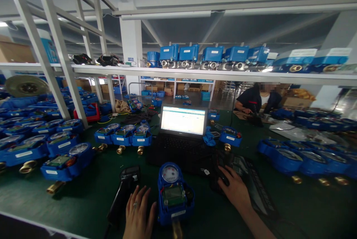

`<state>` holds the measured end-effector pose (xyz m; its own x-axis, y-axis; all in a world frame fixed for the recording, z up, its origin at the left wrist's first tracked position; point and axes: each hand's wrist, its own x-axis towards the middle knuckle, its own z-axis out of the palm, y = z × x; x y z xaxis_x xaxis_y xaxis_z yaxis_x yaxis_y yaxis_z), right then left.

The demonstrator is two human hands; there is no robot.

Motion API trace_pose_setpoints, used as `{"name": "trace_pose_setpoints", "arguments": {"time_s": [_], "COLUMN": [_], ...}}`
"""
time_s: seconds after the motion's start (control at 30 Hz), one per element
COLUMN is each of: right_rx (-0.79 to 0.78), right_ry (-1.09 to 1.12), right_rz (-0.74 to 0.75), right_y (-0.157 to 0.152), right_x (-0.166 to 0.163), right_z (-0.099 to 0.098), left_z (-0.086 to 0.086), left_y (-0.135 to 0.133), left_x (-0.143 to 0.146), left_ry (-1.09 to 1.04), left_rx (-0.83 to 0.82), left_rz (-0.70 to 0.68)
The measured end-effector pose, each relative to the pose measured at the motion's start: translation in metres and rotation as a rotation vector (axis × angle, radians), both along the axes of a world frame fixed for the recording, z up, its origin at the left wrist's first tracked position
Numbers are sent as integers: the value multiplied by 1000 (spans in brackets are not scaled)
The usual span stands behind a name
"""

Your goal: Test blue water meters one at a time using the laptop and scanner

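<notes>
Covering most of the view, green table (92, 190), its near edge showing at lower left. Open cloth lies along the front left and at far right front; elsewhere the surface is crowded.

Overhead shelf (111, 68) runs full width, carrying a row of blue boxes (212, 54) with metal fittings facing out.

Left side of table: many blue meters (58, 149) in close rows, brass ends toward the near edge. Right side: another cluster of meters (301, 157), packed side by side.

Laptop (182, 127) open at centre, screen lit, three meters (126, 136) lined up just left of it. A person (255, 99) sits at the far right end of the table.

Keyboard (245, 179) lies angled, right of centre. Right hand (235, 190) rests on its left end, fingers spread flat, gripping nothing.

Single water meter (174, 192) stands between the two hands, dial toward the laptop, brass end toward the near edge.

Black scanner (124, 192) lies just left of it. Left hand (139, 213) sits between scanner and water meter, fingers extended and loosely apart, holding nothing; whether it touches the scanner I cannot tell.
</notes>
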<state>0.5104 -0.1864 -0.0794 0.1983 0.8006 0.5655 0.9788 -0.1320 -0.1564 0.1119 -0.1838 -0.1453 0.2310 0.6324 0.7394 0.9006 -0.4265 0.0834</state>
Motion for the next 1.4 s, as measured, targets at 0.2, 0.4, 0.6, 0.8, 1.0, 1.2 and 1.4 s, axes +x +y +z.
{"name": "trace_pose_setpoints", "arguments": {"time_s": [0.2,0.4,0.6,0.8,1.0,1.2,1.4], "right_rx": [17,16,7,-19,-18,12,29], "right_ry": [-1,0,13,23,4,12,6], "right_rz": [23,21,11,-1,1,12,18], "right_y": [0,-2,-2,-2,-3,-2,0], "right_x": [0,-2,-5,-5,-5,-3,-2], "right_z": [0,2,5,7,6,3,1], "left_z": [-9,-4,1,-2,-4,-4,-2], "left_y": [3,2,1,1,0,2,1], "left_x": [6,1,-1,0,1,0,-1], "left_ry": [-77,0,32,-36,-72,-9,3], "left_rx": [53,20,39,-23,-62,-5,18], "left_rz": [12,4,2,-22,-9,-10,-11]}}
